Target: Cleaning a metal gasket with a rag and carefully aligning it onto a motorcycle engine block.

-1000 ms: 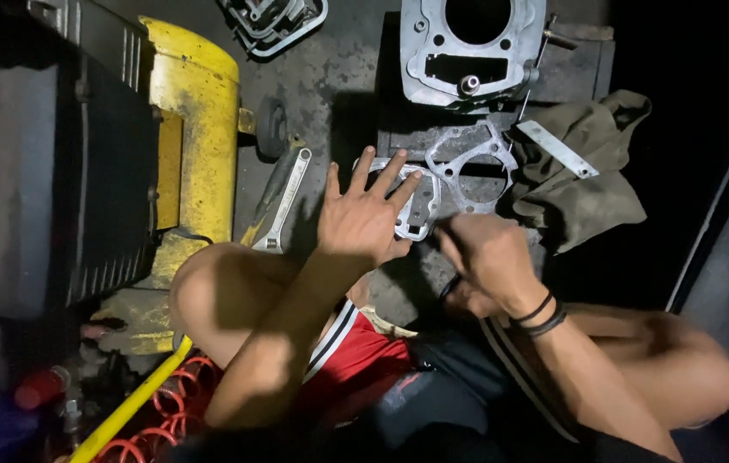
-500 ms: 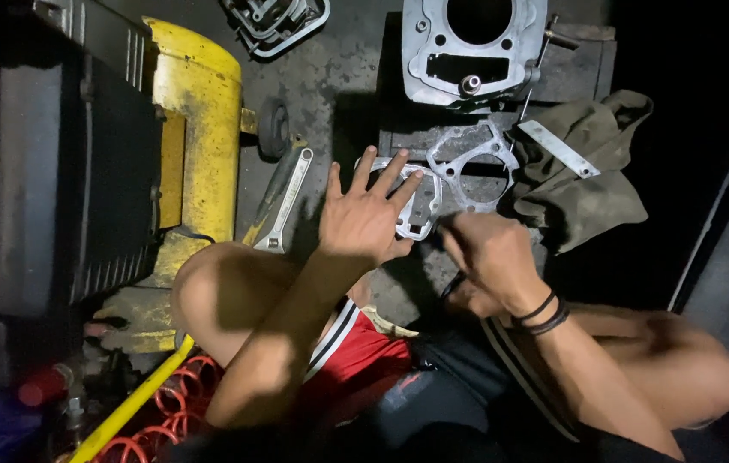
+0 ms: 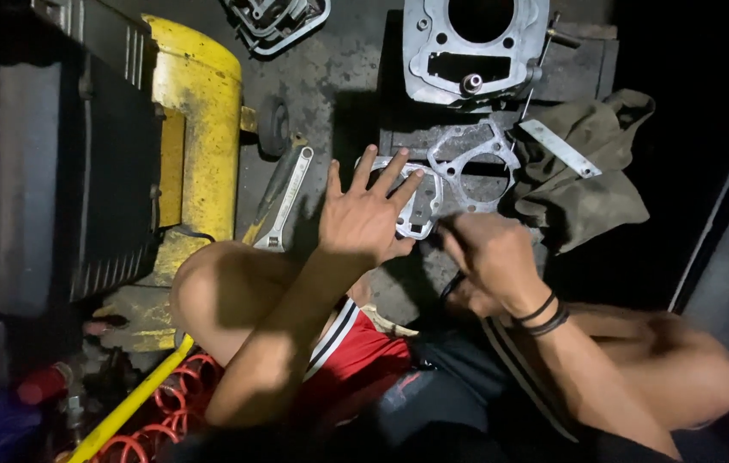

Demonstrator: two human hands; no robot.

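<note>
My left hand [image 3: 364, 219] lies flat with its fingers spread, pressing down one end of a thin grey metal gasket [image 3: 421, 204] on a dark block. A second gasket [image 3: 471, 163] with a round hole lies just beyond it, overlapping. My right hand [image 3: 489, 253] is curled shut beside the near gasket's right edge; it seems to grip a small tool, mostly hidden by the fingers. Black bands ring that wrist.
An engine cylinder [image 3: 476, 47] stands behind the gaskets. An olive rag [image 3: 591, 184] with a flat metal strip [image 3: 560, 147] lies to the right. A spanner [image 3: 285, 201] rests on the floor left of my hand, beside a yellow machine [image 3: 197, 129]. A red coiled hose [image 3: 146, 420] lies near my knee.
Both hands stay on the gasket. My right hand has shifted slightly at its edge. Nothing else has moved.
</note>
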